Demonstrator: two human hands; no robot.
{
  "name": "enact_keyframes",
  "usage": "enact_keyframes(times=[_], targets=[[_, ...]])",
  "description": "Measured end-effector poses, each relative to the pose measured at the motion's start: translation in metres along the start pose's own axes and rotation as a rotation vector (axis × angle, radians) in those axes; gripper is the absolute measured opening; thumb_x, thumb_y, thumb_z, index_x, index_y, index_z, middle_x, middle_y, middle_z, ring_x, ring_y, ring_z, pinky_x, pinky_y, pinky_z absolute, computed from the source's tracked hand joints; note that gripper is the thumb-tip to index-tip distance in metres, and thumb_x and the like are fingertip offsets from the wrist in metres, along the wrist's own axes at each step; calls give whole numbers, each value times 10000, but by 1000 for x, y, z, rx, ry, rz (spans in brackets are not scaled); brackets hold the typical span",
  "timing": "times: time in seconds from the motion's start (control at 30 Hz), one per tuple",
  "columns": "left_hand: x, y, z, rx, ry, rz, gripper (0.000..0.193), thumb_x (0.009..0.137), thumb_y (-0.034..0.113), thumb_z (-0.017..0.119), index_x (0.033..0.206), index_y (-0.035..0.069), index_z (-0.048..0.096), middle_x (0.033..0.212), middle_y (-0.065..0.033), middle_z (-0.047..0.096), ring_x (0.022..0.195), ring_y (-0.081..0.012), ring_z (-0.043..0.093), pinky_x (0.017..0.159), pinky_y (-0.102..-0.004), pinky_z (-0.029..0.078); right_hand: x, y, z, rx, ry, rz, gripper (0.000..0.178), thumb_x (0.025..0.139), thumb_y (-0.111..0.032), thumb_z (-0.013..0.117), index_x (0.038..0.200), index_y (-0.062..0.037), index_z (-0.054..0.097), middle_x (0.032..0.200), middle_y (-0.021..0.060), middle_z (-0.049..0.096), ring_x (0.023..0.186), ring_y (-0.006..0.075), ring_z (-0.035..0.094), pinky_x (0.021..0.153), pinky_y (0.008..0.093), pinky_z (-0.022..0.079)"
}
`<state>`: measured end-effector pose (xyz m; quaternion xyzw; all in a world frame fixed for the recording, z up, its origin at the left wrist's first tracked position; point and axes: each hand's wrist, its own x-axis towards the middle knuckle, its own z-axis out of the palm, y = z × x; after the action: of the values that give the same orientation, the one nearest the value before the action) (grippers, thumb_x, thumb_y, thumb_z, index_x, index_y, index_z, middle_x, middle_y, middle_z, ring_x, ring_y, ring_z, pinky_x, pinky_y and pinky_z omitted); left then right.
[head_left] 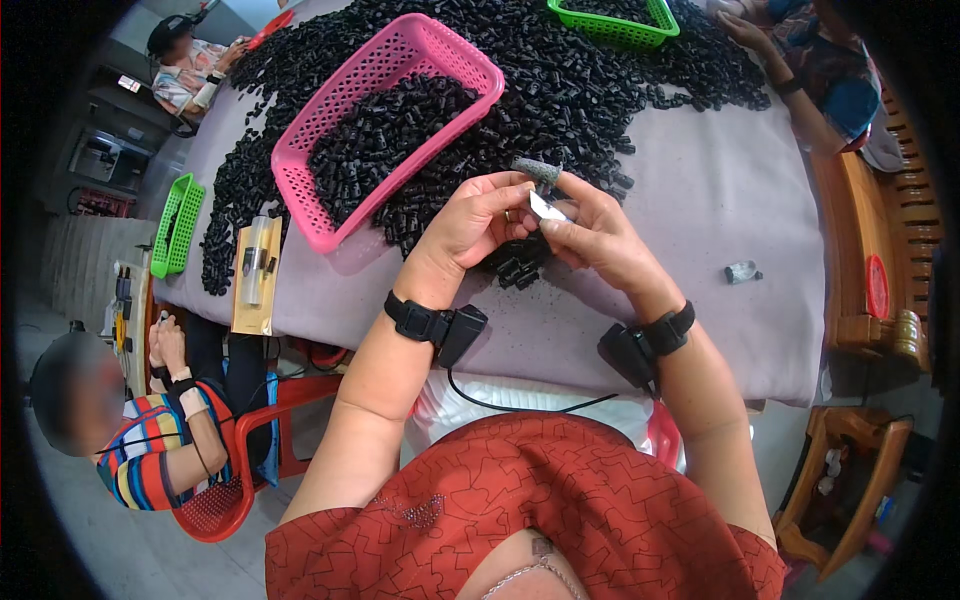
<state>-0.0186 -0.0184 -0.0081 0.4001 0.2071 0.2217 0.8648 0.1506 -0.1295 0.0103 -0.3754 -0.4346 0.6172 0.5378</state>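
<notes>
a: how are the hands set?

b: the right hand pinches a small flat white piece under its thumb. the left hand meets it, thumb and fingers drawn narrow; i cannot tell what they grip, as the fingertips hide it.

a: and that grey thing?

b: a grey speckled sleeve, at the right index fingertip. a similar grey roll lies on the cloth, out to the right of the right hand.

a: which containers are about?

b: a pink perforated basket, beyond and left of the left hand, tilted, with a deep load of short black plastic parts. well to the left of that hand, a narrow green basket holds some dark pieces. far beyond the right hand, another green basket has black parts in it.

a: anything loose?

b: a wide heap of black parts spreads beyond both hands and around the pink basket, and a small cluster sits just below the fingers.
</notes>
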Motion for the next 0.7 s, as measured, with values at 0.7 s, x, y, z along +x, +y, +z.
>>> enact_keyframes(times=[0.7], targets=[[4, -7, -6, -118, -58, -62, 154, 932, 122, 614, 1056, 35, 645, 848, -62, 682, 710, -126, 653, 647, -231, 547, 4, 10, -12, -38, 16, 1, 363, 936, -129, 603, 1279, -30, 539, 763, -26, 586, 551, 9, 452, 454, 159, 323]])
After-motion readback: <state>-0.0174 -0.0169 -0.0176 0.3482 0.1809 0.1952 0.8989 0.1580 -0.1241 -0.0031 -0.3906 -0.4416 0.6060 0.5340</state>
